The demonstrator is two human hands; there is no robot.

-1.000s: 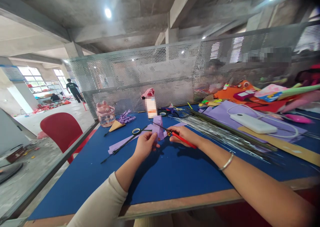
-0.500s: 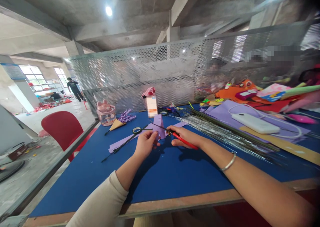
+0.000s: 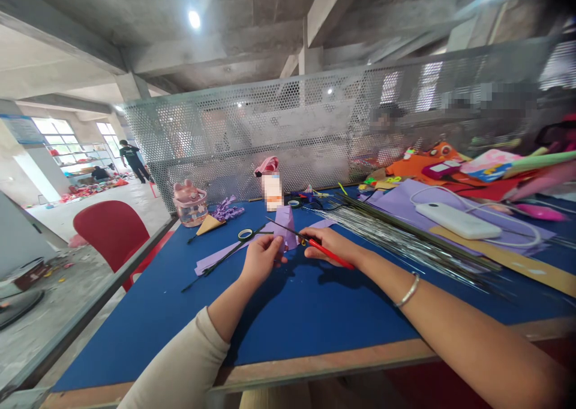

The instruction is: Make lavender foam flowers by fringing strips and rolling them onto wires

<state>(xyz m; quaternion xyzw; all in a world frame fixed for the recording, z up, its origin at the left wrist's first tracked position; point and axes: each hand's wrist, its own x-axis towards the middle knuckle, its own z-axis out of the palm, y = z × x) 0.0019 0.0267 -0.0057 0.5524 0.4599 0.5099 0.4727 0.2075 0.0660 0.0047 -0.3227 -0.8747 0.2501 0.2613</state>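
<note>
Between thumb and fingers, my left hand (image 3: 262, 256) pinches a piece of purple paper (image 3: 283, 222) that stands up above the blue table. My right hand (image 3: 324, 246) is wrapped round red-handled scissors (image 3: 333, 255). Their dark blades lie across the purple paper, pointing left; whether they are parted is hard to tell. Left of my hands, a purple paper strip (image 3: 216, 259) lies under thin dark stems and a roll of green tape (image 3: 245, 235). Further left are a tan paper cone (image 3: 209, 224) and a curly purple paper cluster (image 3: 228, 210).
On the right lie a bundle of wires (image 3: 387, 235), purple sheets (image 3: 405, 199) and a white power bank (image 3: 459, 220) with a cable. A pink bear-eared cup (image 3: 190, 204) stands at back left, before a perforated metal screen (image 3: 252, 133). A red chair (image 3: 110, 232) stands beyond the left edge.
Almost nothing differs. My right hand and the scissors have shifted very slightly left, while the paper stays in my left hand.
</note>
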